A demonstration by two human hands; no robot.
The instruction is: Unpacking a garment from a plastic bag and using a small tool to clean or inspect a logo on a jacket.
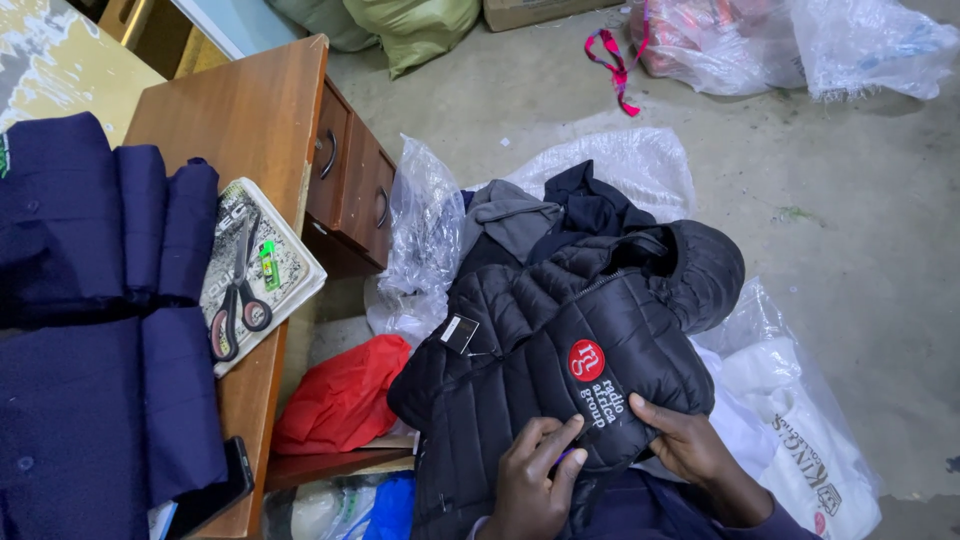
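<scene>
Both hands press on a black quilted puffer jacket (560, 370) lying in the lower middle of the frame. The left hand (535, 480) pinches the fabric by the stitched white lettering, and the right hand (690, 440) lies flat on the hem, fingers spread. Just left lies a red cloth bundle (345, 395); clear plastic bags (640, 165) lie behind. I judge the slick jacket could slide off onto the concrete floor (850, 230). Scissors (235, 295) rest on the wooden surface (250, 110).

Left hand (532, 480): bare, no rings or glove visible.
Right hand (685, 440): bare, no rings visible.
Right sleeve (770, 520): purple cuff at wrist.
</scene>
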